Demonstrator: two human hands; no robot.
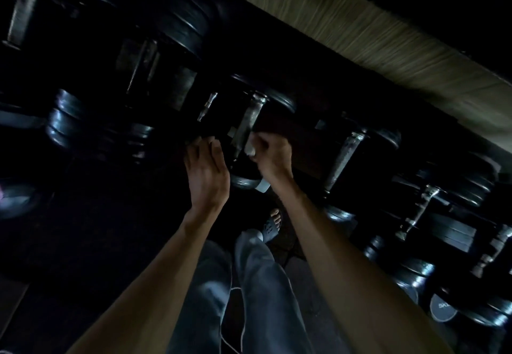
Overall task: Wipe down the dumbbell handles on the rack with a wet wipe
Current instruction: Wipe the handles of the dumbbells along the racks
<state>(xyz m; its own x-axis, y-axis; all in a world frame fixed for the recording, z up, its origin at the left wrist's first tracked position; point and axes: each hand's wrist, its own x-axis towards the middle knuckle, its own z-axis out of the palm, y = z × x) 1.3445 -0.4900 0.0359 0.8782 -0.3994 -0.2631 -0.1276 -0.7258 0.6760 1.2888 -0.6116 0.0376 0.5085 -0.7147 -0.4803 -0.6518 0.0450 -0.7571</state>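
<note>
The scene is dark and tilted. A rack of black dumbbells runs across the view. One dumbbell with a metal handle point(250, 119) lies right in front of my hands. My right hand point(273, 154) grips a bunched white wet wipe point(250, 148) just to the right of that handle's near end. My left hand point(206, 168) hovers with loosely curled fingers to the left of the same handle, and it holds nothing I can see. Another handle point(343, 157) lies further right.
Several more dumbbells point(418, 212) fill the rack to the right and left, some with shiny black plates point(66, 118). A pale wall strip point(360, 29) runs along the top. My legs in grey trousers point(266, 298) and a sandalled foot point(273, 225) are below.
</note>
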